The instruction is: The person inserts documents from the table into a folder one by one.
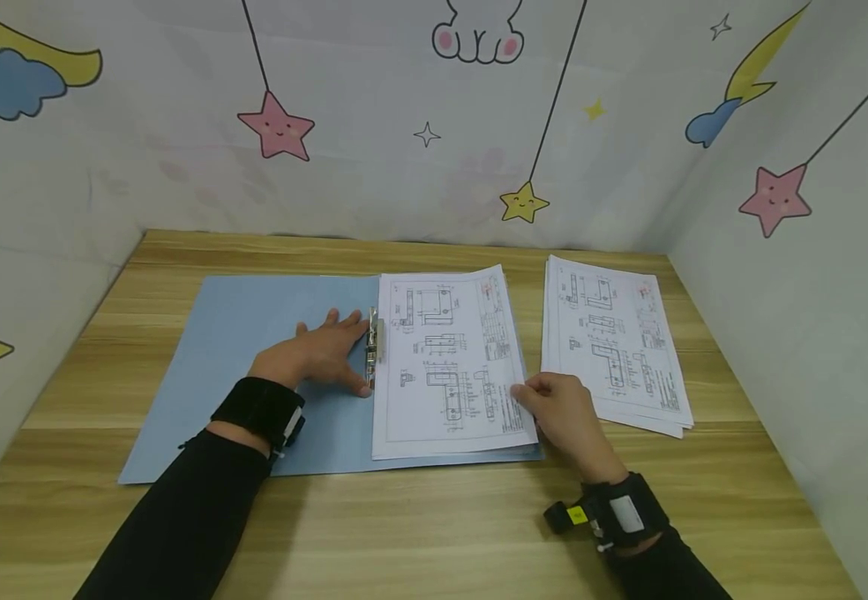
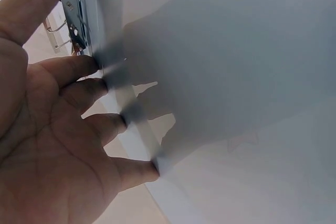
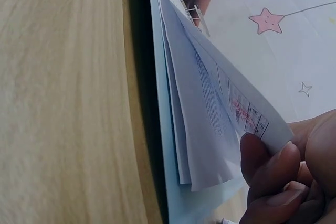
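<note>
A light blue folder (image 1: pixel 235 321) lies spread out on the table, with a metal ring clip (image 1: pixel 371 350) along its middle. Printed technical drawings (image 1: pixel 404 425) are stacked on its right half. The left hand (image 1: pixel 321 354) rests on the left cover beside the clip, fingers spread; in the left wrist view, its fingertips touch the blue cover (image 2: pixel 236 66). At the stack's right edge, the right hand (image 1: pixel 565 408) pinches the top paper sheet (image 3: pixel 270 124) between thumb and fingers. In the right wrist view that edge is lifted above the lower sheets (image 3: pixel 197 145).
A second pile of printed drawings (image 1: pixel 629 367) lies on the wooden table (image 1: pixel 404 533), right of the folder, slightly fanned. White walls (image 1: pixel 374 192) with stars and clouds enclose the table at the back and sides.
</note>
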A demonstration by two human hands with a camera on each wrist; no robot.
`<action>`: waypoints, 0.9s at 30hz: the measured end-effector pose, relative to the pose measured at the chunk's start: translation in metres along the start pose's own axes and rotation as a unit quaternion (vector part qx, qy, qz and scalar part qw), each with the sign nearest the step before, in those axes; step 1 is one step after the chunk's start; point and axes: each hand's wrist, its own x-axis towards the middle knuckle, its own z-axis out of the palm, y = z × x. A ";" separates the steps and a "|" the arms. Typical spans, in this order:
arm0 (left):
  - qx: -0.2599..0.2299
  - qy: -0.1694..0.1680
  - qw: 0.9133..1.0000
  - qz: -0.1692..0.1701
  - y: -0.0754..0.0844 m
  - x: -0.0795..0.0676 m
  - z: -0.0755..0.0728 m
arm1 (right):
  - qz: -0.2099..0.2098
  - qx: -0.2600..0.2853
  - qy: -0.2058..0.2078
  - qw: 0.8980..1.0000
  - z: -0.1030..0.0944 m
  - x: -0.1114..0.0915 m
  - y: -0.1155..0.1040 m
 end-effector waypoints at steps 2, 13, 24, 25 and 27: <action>0.000 -0.001 1.000 -0.002 0.001 -0.001 0.000 | 0.001 0.001 0.001 1.000 0.001 0.000 0.000; -0.013 -0.040 0.999 0.018 -0.007 0.004 -0.005 | -0.004 -0.010 -0.001 1.000 0.002 0.001 0.000; -0.029 -0.025 0.999 0.014 -0.005 0.002 -0.002 | -0.023 -0.082 0.027 0.996 -0.001 0.004 0.004; -0.030 -0.024 0.999 0.012 -0.005 0.003 -0.002 | -0.029 -0.097 0.037 0.994 -0.002 0.005 0.004; -0.030 -0.021 0.999 0.006 -0.003 0.003 -0.002 | -0.039 -0.120 0.057 0.990 -0.004 0.008 0.003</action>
